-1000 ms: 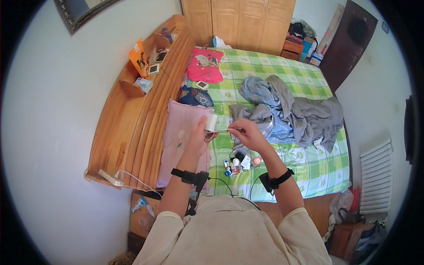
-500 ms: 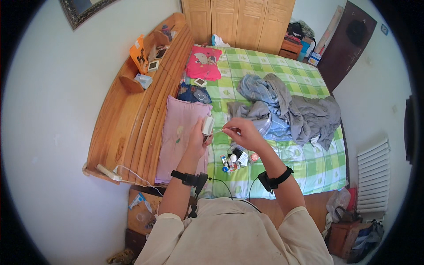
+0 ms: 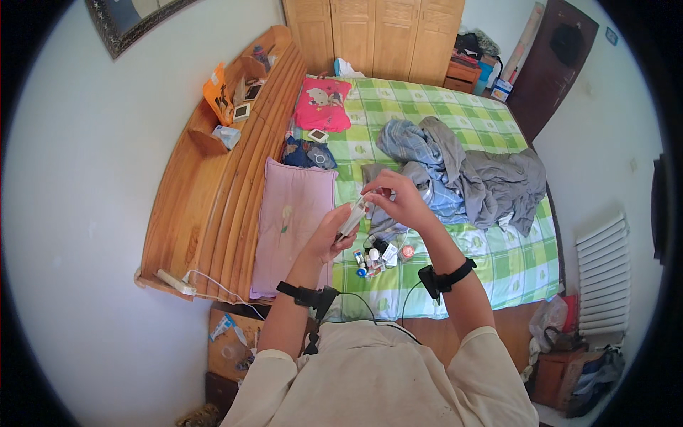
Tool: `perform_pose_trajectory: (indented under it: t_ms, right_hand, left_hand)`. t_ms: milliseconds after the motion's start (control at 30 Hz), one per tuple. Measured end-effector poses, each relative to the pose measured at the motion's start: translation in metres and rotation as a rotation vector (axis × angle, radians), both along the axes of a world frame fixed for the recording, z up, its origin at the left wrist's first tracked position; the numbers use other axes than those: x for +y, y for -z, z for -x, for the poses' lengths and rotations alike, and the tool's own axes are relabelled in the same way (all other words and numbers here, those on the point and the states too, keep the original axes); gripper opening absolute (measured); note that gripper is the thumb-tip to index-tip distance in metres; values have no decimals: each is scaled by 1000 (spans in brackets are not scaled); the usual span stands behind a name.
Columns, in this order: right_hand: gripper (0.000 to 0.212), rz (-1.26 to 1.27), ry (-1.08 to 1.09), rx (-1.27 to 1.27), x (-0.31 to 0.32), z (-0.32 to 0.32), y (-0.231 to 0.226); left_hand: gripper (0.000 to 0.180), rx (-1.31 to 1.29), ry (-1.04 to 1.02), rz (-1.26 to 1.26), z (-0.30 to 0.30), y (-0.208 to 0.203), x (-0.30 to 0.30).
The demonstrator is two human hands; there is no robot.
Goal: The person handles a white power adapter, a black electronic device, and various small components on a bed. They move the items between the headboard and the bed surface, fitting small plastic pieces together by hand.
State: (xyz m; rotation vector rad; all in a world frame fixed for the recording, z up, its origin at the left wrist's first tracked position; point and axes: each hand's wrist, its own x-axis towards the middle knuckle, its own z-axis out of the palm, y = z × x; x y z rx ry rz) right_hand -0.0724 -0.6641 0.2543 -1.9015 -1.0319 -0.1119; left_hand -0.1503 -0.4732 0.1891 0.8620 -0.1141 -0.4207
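Above the bed, my left hand [image 3: 331, 233] is closed around a small white box-shaped object [image 3: 351, 219], which is tilted with its narrow side showing. My right hand [image 3: 398, 200] is closed in a pinch at the object's upper end, on what looks like a thin white cord. The fingers partly cover the cord, and its exact path is hard to make out. Below both hands, a cluster of small bottles and packets [image 3: 375, 257] lies on the green checked sheet, with a round pink-lidded container [image 3: 406, 252] beside it.
A pink pillow [image 3: 288, 213] lies left of my hands against the wooden headboard [image 3: 213, 206], whose shelf carries an orange bag [image 3: 217, 94] and small boxes. Crumpled grey and blue bedding [image 3: 455, 174] spreads to the right. A power strip [image 3: 175, 282] sits on the headboard's near end.
Both hands have come closer together; the left moved slightly right and turned the white object onto a slant. My right hand rose to its upper end, and the cord no longer stretches between them.
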Motion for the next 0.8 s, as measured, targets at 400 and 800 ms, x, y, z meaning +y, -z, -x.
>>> perform_pose_trajectory:
  t_ms: [400,800]
  right_hand:
    - [14,-302,-55,264,-6,-10,49]
    - [23,-386,-23,600,11,-3,91]
  left_hand:
    - [52,-63,49,90,-4,-2,-12]
    - [45,-104,-186,-166,-12,-6,-26]
